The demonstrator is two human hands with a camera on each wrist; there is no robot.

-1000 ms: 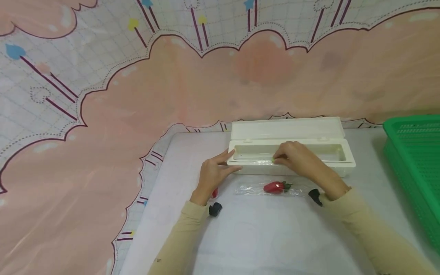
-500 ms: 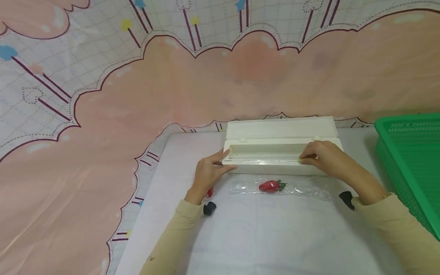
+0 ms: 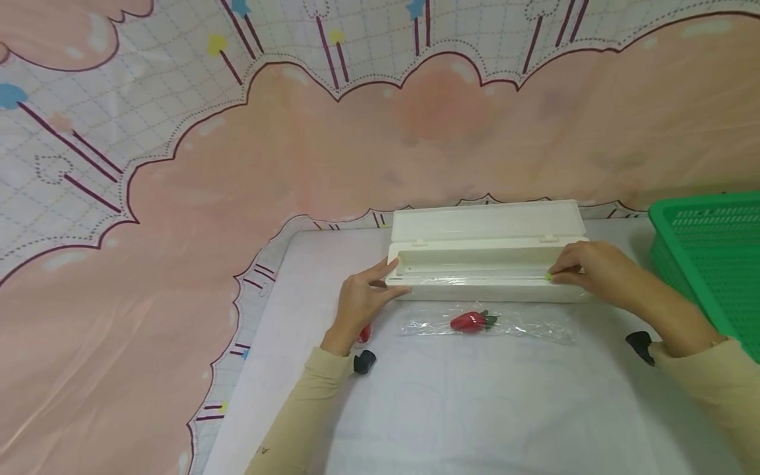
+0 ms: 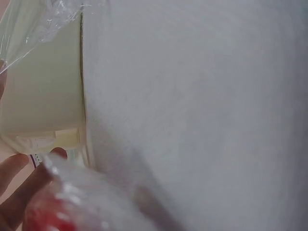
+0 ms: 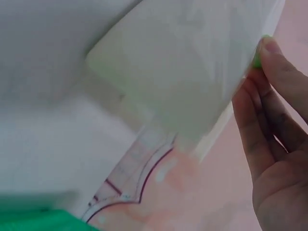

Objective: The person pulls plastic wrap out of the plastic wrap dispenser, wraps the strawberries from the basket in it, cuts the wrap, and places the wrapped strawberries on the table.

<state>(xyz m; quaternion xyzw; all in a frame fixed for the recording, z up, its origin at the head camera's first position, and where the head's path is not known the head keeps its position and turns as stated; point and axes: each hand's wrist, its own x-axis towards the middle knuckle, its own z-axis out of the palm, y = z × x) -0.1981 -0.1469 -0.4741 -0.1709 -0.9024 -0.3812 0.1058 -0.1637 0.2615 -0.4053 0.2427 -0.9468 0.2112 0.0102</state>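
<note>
A long white cling film dispenser lies across the table with its lid tipped back. My left hand grips its left end, thumb at the front wall and fingers at the top edge. Near the right end of the front rim, my right hand pinches a small green slide cutter between thumb and fingers. Clear film stretches out in front of the dispenser, with a red strawberry with green leaves on it. Beside my left wrist is a red thing in clear film, mostly hidden in the head view.
A green plastic basket stands at the right, close to my right forearm. Black pieces stick out at both cuffs. A pink patterned sheet hangs behind the white tabletop.
My right hand has slid the green cutter rightward along the dispenser's front rim, from near the middle to near the right end. My left hand keeps its grip on the left end.
</note>
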